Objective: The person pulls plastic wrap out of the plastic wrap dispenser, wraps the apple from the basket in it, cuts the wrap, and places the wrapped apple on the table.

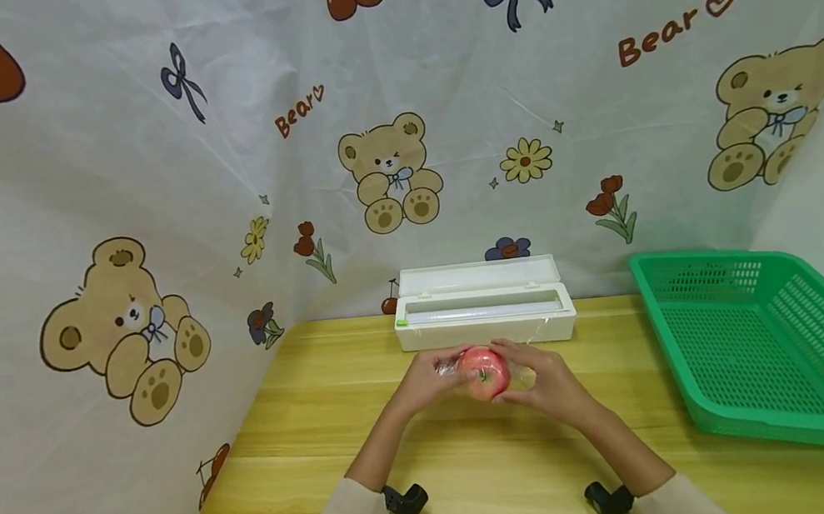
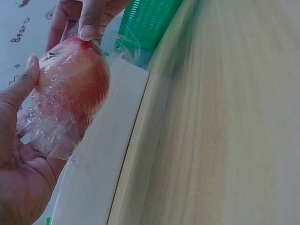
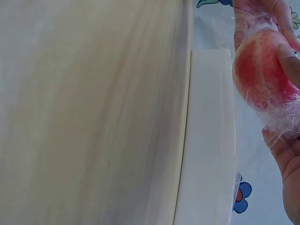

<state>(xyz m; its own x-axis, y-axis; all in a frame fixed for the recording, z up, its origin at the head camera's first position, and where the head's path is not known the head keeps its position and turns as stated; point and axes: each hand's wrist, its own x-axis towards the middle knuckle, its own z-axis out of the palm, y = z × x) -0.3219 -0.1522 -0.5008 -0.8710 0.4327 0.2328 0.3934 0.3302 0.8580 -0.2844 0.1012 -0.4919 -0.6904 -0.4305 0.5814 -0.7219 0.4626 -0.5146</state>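
A red apple (image 1: 486,373) with its stem facing the head camera is held between both hands above the wooden table. Clear plastic wrap (image 2: 49,117) covers it, bunched and crinkled on the left-hand side, with a loose flap on the other side. My left hand (image 1: 429,382) holds the apple from the left, thumb on its near face. From the right, my right hand (image 1: 543,381) grips it with fingers on top and thumb below. In the right wrist view the wrapped apple (image 3: 262,68) shows taut film over its skin.
Behind the hands stands a white cling-film box (image 1: 488,333) with its lid raised and a film roll inside. A green plastic basket (image 1: 715,418) sits at the right of the wooden table (image 1: 312,452). A bear-patterned cloth (image 1: 437,62) hangs behind.
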